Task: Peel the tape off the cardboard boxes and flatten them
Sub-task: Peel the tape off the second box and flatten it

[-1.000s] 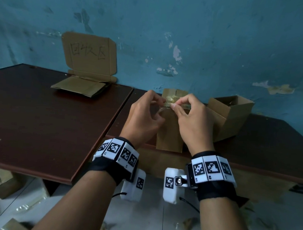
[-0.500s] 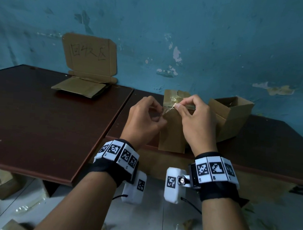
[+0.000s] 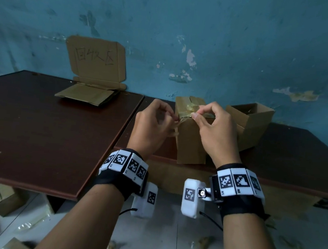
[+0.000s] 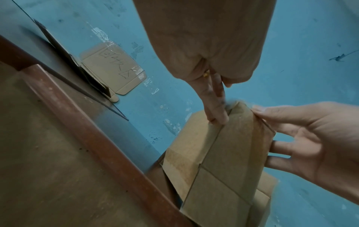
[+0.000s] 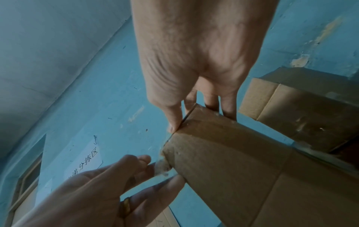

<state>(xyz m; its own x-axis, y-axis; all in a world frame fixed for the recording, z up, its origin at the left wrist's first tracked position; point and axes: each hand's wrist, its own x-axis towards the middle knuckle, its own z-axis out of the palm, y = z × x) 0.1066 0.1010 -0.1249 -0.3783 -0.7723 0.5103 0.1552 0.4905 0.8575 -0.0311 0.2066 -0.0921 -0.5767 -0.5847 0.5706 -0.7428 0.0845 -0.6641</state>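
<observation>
Brown boxes and sticky tape

Tall brown cardboard box [image 3: 190,138] standing up at the near table edge, top flaps shut; shiny clear tape [image 3: 187,117] partly peeled, crinkled along its top; second brown box [image 3: 251,125] just behind, tipped, open.

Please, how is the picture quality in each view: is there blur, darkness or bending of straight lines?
Head view: dim, and the dark brown wooden table has edges that splay outward. Left wrist view: soft blur at the top corner of the tall brown cardboard box. Right wrist view: brighter, the strip of clear tape looks smeared.
</observation>
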